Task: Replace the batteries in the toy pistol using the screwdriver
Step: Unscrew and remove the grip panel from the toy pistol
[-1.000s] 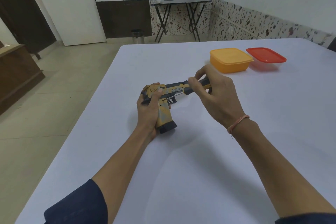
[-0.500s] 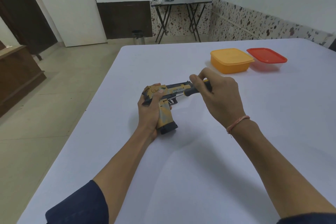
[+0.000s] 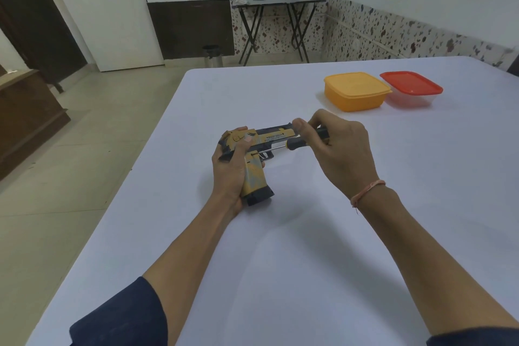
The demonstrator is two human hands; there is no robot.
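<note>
A yellow and dark grey toy pistol [image 3: 254,166] stands on its grip base on the white table [image 3: 309,247], barrel pointing right. My left hand [image 3: 229,174] grips it around the grip and rear of the slide. My right hand [image 3: 337,146] holds the black-handled screwdriver [image 3: 292,145] by its handle. The thin metal shaft runs left and its tip touches the pistol's side just above the grip. The handle's far end is hidden in my fingers.
A closed orange plastic box [image 3: 355,91] and a clear box with a red lid [image 3: 411,88] sit side by side at the back right of the table. The table's left edge drops to a tiled floor. A folding table [image 3: 278,0] stands by the far wall.
My right hand has shifted its hold on the screwdriver, and the shaft now shows plainly, with its tip against the pistol. The left hand and pistol have stayed put.
</note>
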